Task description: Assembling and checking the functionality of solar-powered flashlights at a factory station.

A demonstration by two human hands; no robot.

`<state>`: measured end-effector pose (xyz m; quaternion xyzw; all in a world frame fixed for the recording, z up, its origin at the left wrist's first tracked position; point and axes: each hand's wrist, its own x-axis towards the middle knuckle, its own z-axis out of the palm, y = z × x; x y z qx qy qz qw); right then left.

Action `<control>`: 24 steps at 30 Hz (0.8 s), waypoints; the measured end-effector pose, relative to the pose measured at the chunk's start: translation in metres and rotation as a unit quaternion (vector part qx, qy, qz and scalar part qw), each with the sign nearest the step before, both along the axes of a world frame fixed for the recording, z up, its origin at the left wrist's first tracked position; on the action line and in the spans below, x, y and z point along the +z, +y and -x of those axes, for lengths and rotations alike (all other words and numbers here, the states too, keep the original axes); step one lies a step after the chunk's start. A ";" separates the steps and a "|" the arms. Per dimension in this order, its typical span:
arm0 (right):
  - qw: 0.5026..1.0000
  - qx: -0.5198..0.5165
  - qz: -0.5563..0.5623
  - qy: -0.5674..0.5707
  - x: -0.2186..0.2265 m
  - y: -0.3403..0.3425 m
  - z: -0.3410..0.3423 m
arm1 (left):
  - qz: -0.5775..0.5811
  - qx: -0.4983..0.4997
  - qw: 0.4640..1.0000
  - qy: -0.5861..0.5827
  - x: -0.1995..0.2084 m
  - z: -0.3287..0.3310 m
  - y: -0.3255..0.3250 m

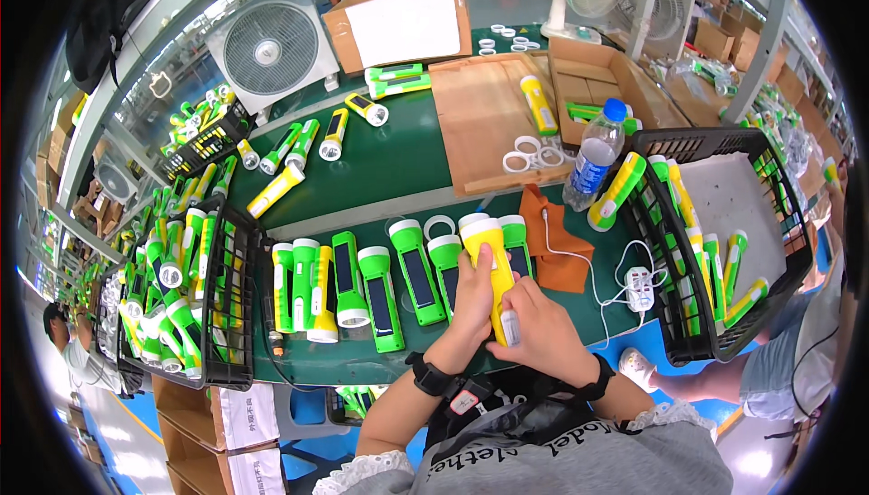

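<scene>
Both my hands hold a yellow flashlight (498, 282) with a white head, its head pointing away from me. My left hand (470, 300) is wrapped round its body from the left. My right hand (541, 330) is closed about its lower end, where a pale grey-white part shows near the thumb. Just beyond my hands stands a row of green and yellow flashlights with dark panels, among them a green flashlight (381, 300) and another green flashlight (416, 271). Those nearest are partly hidden behind my hands and the held flashlight.
A black crate (237, 305) full of flashlights stands left, another black crate (724, 347) right. A water bottle (594, 156), brown cloth (563, 255) and white power strip (640, 289) with cables lie right of my hands. White rings (516, 162) rest on cardboard (466, 124).
</scene>
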<state>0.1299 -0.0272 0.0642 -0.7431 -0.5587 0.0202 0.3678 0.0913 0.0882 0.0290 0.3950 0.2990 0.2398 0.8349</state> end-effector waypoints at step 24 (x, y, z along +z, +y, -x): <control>0.987 -0.105 0.003 -0.122 -0.063 0.046 -0.138 | -0.042 -0.061 0.995 -0.061 0.013 0.022 -0.005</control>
